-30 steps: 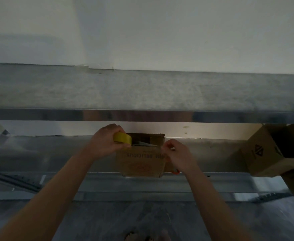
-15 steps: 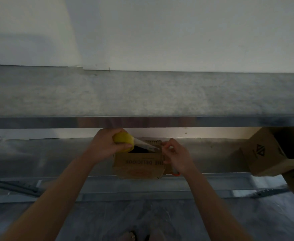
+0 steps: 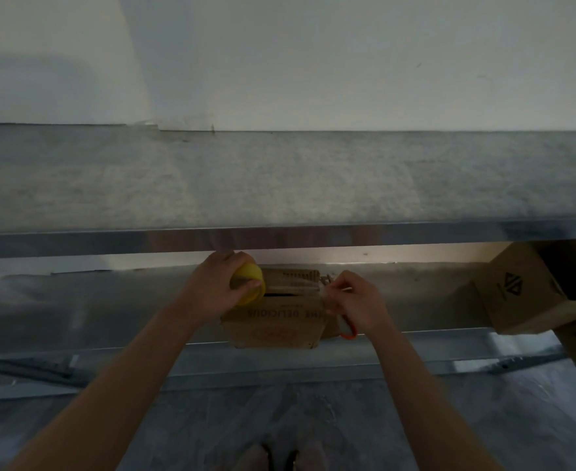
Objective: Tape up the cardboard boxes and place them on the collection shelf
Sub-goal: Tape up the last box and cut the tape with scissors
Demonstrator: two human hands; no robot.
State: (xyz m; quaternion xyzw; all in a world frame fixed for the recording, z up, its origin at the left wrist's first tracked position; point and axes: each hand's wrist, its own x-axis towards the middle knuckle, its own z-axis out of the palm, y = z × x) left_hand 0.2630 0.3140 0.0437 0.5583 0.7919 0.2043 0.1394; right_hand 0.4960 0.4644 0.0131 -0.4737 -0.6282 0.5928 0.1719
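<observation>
tape strip point(image 3: 293, 286) lowered onto box point(image 3: 280, 326); left hand point(image 3: 212, 292) grips roll point(image 3: 250, 276), right hand point(image 3: 359, 304) pinches blurred end

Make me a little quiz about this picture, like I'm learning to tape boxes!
1. Which hand grips the yellow tape roll? A) left hand B) right hand
2. True or false: the cardboard box being taped stands on the floor.
3. Fill in: the handle poking out under the right hand is ____.
Key: 1 A. 2 False, it sits on the lower shelf. 3 orange.
</observation>
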